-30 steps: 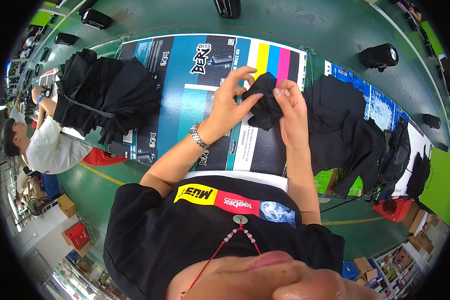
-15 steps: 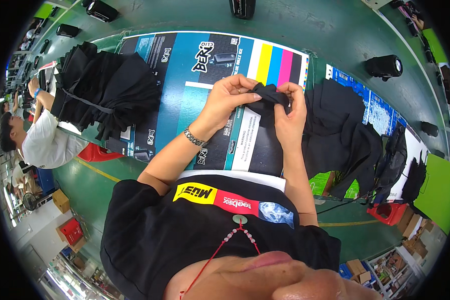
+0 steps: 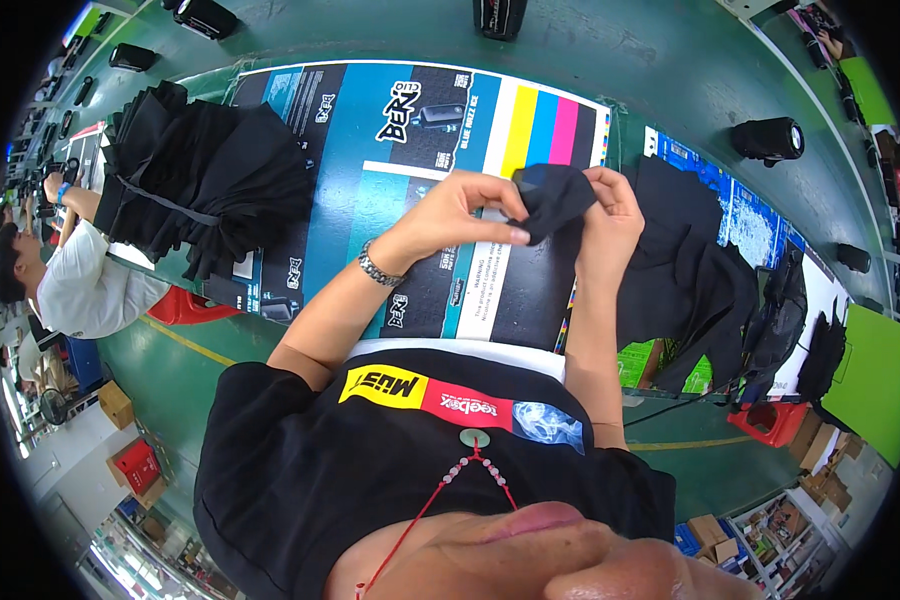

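Note:
Between my two hands a small piece of black fabric point(image 3: 558, 200) hangs above the printed sheet, with an opening or fold toward its upper left. Thumb and fingers of my left hand point(image 3: 460, 212) pinch its left edge. My right hand point(image 3: 610, 212) grips the right edge, its fingertips partly behind the cloth. A large bundle of black fabric pieces point(image 3: 240, 165), tied round with a dark strip, lies to the left. Close by my right hand, more black fabric pieces point(image 3: 675, 270) lie in a loose, overlapping pile.
A printed sheet with colour bars point(image 3: 370, 130) covers the worktable. Beyond it, cylindrical black speakers point(image 3: 768, 138) stand spaced along a green surface. At the left works another person point(image 3: 100, 280) in a white top. Red stools point(image 3: 770, 425) stand beside the table.
The black fabric has spread from a bunched shape into a wider, rounder one. My left hand has moved slightly down, and my right hand a little to the right.

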`<state>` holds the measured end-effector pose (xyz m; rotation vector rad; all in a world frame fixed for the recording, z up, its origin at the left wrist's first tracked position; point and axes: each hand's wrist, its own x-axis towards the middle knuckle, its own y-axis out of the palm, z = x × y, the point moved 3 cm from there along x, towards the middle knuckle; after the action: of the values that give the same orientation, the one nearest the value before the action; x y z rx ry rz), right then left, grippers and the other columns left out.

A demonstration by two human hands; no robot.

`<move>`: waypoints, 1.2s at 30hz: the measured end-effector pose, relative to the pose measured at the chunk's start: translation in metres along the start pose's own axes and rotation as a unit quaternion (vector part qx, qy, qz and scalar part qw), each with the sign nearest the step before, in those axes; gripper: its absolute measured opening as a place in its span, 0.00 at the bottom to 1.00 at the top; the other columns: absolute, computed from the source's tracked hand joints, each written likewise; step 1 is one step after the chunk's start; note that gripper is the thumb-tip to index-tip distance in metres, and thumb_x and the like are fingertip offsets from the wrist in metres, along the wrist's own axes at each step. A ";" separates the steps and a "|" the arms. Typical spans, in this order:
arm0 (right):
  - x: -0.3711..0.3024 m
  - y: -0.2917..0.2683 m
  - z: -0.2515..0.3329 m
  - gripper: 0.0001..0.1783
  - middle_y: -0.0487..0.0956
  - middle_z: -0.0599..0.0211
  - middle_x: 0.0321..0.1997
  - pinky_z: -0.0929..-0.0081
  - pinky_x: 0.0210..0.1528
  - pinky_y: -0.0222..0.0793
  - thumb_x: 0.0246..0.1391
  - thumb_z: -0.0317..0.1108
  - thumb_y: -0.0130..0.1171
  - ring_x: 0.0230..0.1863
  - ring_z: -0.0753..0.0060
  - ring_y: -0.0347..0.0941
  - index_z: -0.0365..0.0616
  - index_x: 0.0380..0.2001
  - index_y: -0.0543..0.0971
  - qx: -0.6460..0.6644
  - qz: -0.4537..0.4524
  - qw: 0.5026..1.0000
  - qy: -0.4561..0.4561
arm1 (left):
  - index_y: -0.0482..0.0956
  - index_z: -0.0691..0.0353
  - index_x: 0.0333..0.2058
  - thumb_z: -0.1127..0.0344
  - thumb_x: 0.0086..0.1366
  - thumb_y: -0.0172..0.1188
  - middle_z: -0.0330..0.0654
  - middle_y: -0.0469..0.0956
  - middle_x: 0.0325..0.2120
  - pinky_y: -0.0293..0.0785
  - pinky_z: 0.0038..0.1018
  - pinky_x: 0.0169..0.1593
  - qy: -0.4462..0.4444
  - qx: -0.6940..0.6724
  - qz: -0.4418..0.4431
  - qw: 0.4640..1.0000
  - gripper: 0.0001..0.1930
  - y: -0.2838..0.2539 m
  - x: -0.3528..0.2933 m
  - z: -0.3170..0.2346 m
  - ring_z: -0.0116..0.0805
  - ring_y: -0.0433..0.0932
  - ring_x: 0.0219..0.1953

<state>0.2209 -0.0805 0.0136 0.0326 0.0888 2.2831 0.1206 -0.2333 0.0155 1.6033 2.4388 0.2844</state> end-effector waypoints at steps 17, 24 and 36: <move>-0.021 0.008 0.019 0.19 0.72 0.66 0.24 0.76 0.36 0.59 0.50 0.41 0.56 0.33 0.73 0.66 0.29 0.25 0.78 0.348 0.500 0.792 0.049 | 0.76 0.67 0.30 0.59 0.62 0.58 0.38 0.76 0.27 0.68 0.19 0.37 -0.007 -0.201 0.104 0.974 0.14 -0.007 -0.006 0.000 0.24 0.73 0.29; -0.025 0.002 0.040 0.25 0.72 0.62 0.34 0.80 0.36 0.60 0.58 0.47 0.52 0.34 0.76 0.66 0.29 0.29 0.76 0.219 0.469 0.847 0.125 | 0.73 0.64 0.24 0.57 0.59 0.62 0.36 0.72 0.25 0.64 0.22 0.38 0.051 -0.118 0.182 0.975 0.15 0.005 -0.012 -0.022 0.26 0.69 0.31; -0.046 0.002 0.078 0.26 0.77 0.58 0.26 0.67 0.27 0.62 0.51 0.49 0.57 0.23 0.66 0.67 0.30 0.22 0.75 0.398 0.484 0.779 0.015 | 0.80 0.73 0.35 0.67 0.58 0.64 0.35 0.79 0.28 0.69 0.17 0.37 -0.092 -0.006 0.451 0.888 0.12 0.036 -0.014 -0.058 0.17 0.73 0.30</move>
<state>0.2542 -0.1125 0.0918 0.6089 1.3267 3.0549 0.1414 -0.2351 0.0815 2.5131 1.3920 0.2546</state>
